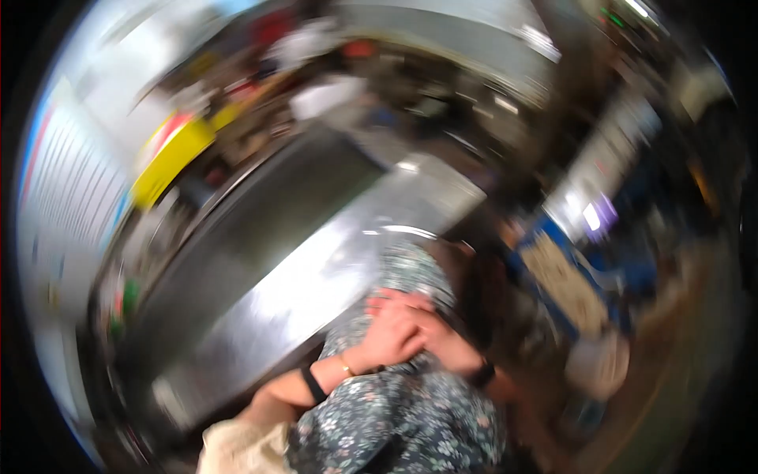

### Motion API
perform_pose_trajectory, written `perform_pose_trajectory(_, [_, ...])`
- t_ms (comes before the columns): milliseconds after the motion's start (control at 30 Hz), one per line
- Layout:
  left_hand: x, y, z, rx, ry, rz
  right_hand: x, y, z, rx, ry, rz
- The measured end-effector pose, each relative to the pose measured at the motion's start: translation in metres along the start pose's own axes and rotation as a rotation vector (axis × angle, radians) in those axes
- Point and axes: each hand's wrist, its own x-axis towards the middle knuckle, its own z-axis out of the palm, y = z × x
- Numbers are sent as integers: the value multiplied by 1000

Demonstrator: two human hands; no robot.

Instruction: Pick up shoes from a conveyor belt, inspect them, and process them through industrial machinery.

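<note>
My left hand (388, 335) and my right hand (437, 332) are folded together in front of a dark floral garment (395, 415). Their fingers overlap and look curled in against each other, though motion smears the tips. Nothing is seen held in either one. A thin gold bracelet (346, 365) circles my left wrist, with a black band (313, 385) farther up that forearm. Another black band (482, 371) is around my right wrist. Just beyond the hands stretches a shiny metal counter (304, 272), not touched by them.
Behind the counter's far edge, a yellow box (174, 158) stands among blurred clutter. To the right are a blue crate-like thing (557, 237) with a tan slab (564, 284) and a pale round container (598, 363) near the brown floor. A striped white panel (79, 174) hangs at left.
</note>
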Motion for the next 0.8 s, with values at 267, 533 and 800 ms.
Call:
perform_pose_trajectory(267, [-6,-2,47,-24,87,-8,-35,-11,-12,98,-221,351])
perform_pose_trajectory(533, [-9,-9,49,1,197,3,-13,-15,-13,33,-147,170])
perform_pose_trajectory(800, [-16,-18,54,-39,199,-2,0,-12,-10,-45,-73,-16])
